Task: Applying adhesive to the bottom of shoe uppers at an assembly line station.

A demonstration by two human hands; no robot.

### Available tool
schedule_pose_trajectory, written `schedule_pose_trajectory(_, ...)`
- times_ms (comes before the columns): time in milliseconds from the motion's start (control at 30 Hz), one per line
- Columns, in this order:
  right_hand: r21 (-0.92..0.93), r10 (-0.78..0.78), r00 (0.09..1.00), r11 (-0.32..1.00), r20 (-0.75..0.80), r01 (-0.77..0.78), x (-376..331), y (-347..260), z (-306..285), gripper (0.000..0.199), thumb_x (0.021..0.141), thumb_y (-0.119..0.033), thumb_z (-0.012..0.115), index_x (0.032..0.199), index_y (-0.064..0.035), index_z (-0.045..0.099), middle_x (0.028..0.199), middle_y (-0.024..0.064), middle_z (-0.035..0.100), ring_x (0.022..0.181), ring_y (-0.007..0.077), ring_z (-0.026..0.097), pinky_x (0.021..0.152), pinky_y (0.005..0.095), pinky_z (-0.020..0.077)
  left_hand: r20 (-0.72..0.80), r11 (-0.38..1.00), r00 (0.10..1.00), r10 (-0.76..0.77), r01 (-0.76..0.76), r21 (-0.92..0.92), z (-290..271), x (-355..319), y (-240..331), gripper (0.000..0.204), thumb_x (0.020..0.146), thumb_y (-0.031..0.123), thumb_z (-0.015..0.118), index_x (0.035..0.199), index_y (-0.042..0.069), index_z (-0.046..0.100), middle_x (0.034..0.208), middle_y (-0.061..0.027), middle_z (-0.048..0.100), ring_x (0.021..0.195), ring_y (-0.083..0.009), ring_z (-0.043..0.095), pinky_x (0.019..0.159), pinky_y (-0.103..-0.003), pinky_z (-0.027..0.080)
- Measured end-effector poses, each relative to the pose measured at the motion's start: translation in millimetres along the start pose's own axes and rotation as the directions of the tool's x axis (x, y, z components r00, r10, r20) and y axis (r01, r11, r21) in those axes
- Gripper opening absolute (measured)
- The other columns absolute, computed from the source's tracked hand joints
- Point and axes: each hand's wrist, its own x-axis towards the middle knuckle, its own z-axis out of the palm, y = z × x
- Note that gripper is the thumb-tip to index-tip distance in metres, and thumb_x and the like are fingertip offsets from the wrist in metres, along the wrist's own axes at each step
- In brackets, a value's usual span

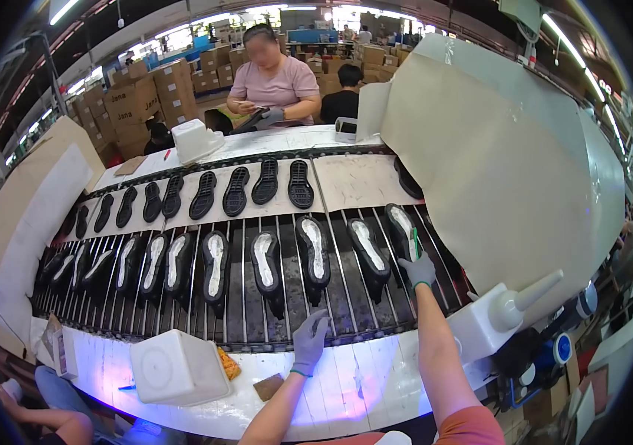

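Observation:
My right hand (418,270), in a grey glove, is closed on a thin green-handled brush (414,242). The brush lies against the pale underside of a black shoe upper (401,221), the rightmost of those in the row; its tip is hard to make out. My left hand (310,341), gloved too, is open and empty over the near edge of the roller conveyor (338,297). Beyond it lie more uppers with their pale bottoms facing up, among them one upper (315,256) and another (368,248).
Black soles (301,185) line a light strip behind the uppers. A white tub (175,368) stands on the near ledge, and a white spouted bottle (490,315) at right. A beige board (494,148) rises over the right end. Across the conveyor, a person handles a dark item.

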Motion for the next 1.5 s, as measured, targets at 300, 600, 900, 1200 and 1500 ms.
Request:
schedule_pose_trajectory(300,-0.207,-0.074,0.989,0.973,0.132,0.1,4,-21,-49,0.074,0.057,-0.055,0.08,0.098,0.0043,0.064,0.102,0.0251,0.067,0.096,0.0375,0.066,0.081,0.0463,0.0526,0.005,0.999,0.999,-0.034,0.034,0.005,1,-7,9,0.029,0.094,0.02,0.059,0.113,0.0,0.064,0.089,-0.0119,0.072,0.085,-0.013,0.069,0.073,-0.025,0.052)
schedule_pose_trajectory(600,-0.18,-0.299,0.948,0.932,0.109,0.314,4,-55,-159,0.067,0.063,-0.063,0.071,0.085,0.0001,0.072,0.084,0.0239,0.068,0.082,0.038,0.068,0.073,0.0443,0.0528,-0.045,0.991,0.994,0.095,-0.09,0.095,8,0,-2,0.025,0.092,0.023,0.059,0.107,0.004,0.067,0.078,-0.0108,0.07,0.073,-0.0135,0.068,0.067,-0.029,0.051)
schedule_pose_trajectory(900,0.657,-0.568,0.812,0.665,0.136,0.355,-163,-47,-280,0.046,0.078,-0.024,0.076,0.113,0.0036,0.065,0.099,0.0095,0.07,0.082,0.0153,0.065,0.079,0.0302,0.0515,0.234,0.937,0.961,0.149,-0.061,-0.345,57,-57,55,0.052,0.085,0.015,0.069,0.132,0.001,0.051,0.121,-0.013,0.063,0.115,-0.018,0.058,0.099,-0.031,0.043)
schedule_pose_trajectory(1200,0.58,-0.194,0.911,0.813,0.364,-0.059,-229,100,-253,0.037,0.09,-0.024,0.061,0.12,-0.0025,0.065,0.074,-0.003,0.061,0.053,0.0008,0.038,0.046,0.0174,0.0292,0.215,0.989,0.977,-0.001,0.033,-0.144,8,-145,109,0.055,0.074,0.014,0.081,0.123,0.003,0.058,0.116,-0.0072,0.064,0.104,-0.0175,0.061,0.096,-0.032,0.046)
schedule_pose_trajectory(1500,-0.221,-0.404,0.912,0.885,0.075,0.41,-247,148,-204,0.02,0.081,-0.021,0.069,0.093,-0.0054,0.071,0.084,0.014,0.068,0.077,0.0318,0.065,0.069,0.0395,0.0499,0.312,0.853,0.937,0.16,-0.29,0.435,14,-199,60,0.052,0.09,0.028,0.064,0.136,0.009,0.049,0.136,-0.0081,0.052,0.125,-0.0234,0.049,0.107,-0.038,0.037)
